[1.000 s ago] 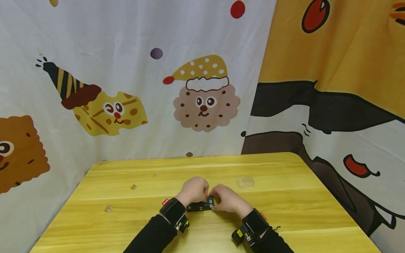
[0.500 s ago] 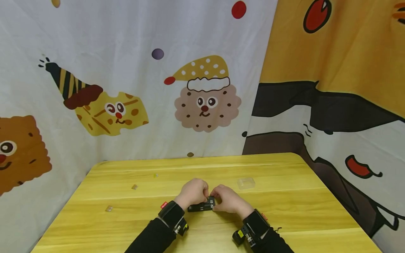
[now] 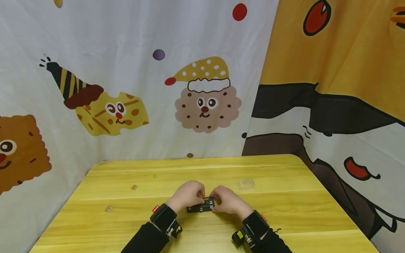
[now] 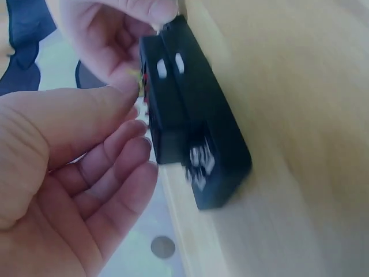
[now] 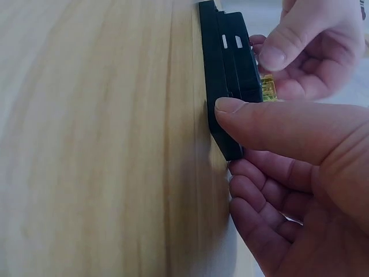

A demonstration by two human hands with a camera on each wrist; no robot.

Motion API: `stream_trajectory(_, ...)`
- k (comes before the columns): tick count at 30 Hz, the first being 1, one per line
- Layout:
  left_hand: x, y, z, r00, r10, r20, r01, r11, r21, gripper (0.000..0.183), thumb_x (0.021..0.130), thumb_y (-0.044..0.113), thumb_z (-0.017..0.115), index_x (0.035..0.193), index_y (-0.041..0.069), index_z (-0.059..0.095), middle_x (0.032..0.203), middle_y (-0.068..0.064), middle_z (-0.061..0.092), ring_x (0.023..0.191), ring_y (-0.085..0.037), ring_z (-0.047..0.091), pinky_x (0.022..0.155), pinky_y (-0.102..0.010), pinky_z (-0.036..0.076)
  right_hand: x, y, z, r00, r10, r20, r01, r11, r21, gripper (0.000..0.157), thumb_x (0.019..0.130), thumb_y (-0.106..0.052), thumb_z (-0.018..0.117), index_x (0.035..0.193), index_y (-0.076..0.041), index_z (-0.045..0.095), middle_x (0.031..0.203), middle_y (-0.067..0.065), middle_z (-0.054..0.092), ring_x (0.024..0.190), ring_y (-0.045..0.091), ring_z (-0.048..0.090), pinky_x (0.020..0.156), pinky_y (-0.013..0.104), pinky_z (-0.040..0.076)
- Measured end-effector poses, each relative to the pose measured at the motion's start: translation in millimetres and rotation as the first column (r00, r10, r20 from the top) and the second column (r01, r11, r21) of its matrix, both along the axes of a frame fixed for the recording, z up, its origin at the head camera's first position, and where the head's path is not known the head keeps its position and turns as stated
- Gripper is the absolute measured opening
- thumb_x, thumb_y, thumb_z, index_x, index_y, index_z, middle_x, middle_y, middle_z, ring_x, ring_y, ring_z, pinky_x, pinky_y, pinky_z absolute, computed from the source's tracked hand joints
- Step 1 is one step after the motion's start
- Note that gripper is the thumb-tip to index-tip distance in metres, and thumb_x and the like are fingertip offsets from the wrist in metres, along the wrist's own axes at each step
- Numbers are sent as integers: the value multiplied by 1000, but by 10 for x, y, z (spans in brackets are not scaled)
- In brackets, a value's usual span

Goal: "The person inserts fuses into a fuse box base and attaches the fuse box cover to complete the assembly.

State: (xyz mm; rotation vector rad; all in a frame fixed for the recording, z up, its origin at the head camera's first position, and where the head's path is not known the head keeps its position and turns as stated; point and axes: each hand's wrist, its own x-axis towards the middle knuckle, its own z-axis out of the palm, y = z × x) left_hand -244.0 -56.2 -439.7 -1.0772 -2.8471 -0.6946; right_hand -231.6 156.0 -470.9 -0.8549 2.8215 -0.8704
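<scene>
A long black case [image 3: 200, 208], with a stepped body and pale slots along its side, lies on the table between both hands. My right hand [image 3: 229, 201] holds its right end, thumb [image 5: 230, 107] on the side and fingers curled at the end. My left hand [image 3: 190, 194] is over its top. In the right wrist view, a small yellow see-through piece [image 5: 268, 88] stands at the top of the case, between the left thumb and forefinger. Silvery metal contacts [image 4: 200, 163] show in the notch at the case's near end in the left wrist view.
A clear shallow plastic box [image 3: 245, 183] is on the table behind the right hand. Three tiny see-through pieces are spread over the left side: one nearest [image 3: 108, 208], one in the middle [image 3: 134, 187], one farthest [image 3: 156, 175]. A printed curtain [image 3: 126, 52] hangs behind the table.
My left hand has shifted left and slightly nearer along the case, uncovering more of its top. The right hand keeps its hold and the case stays put.
</scene>
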Motion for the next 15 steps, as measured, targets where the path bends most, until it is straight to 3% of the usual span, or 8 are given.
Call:
stream_trajectory(3, -6, -105, -2, 999, 45, -1, -45, 998, 39, 17, 78, 10, 83, 86, 8, 68, 71, 3, 59, 64, -9, 52, 64, -29, 46, -3, -5, -4, 1000, -11, 8, 11, 1000, 2, 39, 72, -12, 85, 105, -6, 66, 100, 2, 58, 92, 21, 57, 84, 40, 47)
stream_trajectory(8, -38, -305, -2, 983, 182, 14, -183, 981, 68, 18, 79, 11, 82, 86, 5, 67, 72, 2, 56, 64, -13, 50, 64, -33, 45, -11, -7, -26, 1000, -16, 9, 16, 1000, 8, 39, 72, -13, 86, 106, -7, 66, 101, 2, 57, 92, 21, 56, 85, 40, 47)
stream_trajectory(11, -92, -447, -21, 962, 272, 31, -274, 958, 81, 18, 80, 11, 81, 86, 4, 67, 73, 1, 56, 65, -14, 51, 64, -34, 46, -10, -7, -36, 1000, -15, 7, 15, 1000, 15, 39, 73, -14, 86, 106, -7, 66, 102, 1, 57, 92, 20, 56, 85, 39, 47)
stream_trajectory(15, -194, -640, -53, 919, 390, 63, -395, 912, 108, 17, 80, 12, 80, 87, 2, 67, 76, -2, 60, 67, -16, 53, 67, -38, 48, -4, -8, -34, 1000, -19, 14, 19, 1000, 16, 39, 73, -14, 86, 106, -8, 66, 102, 1, 58, 92, 20, 57, 85, 39, 48)
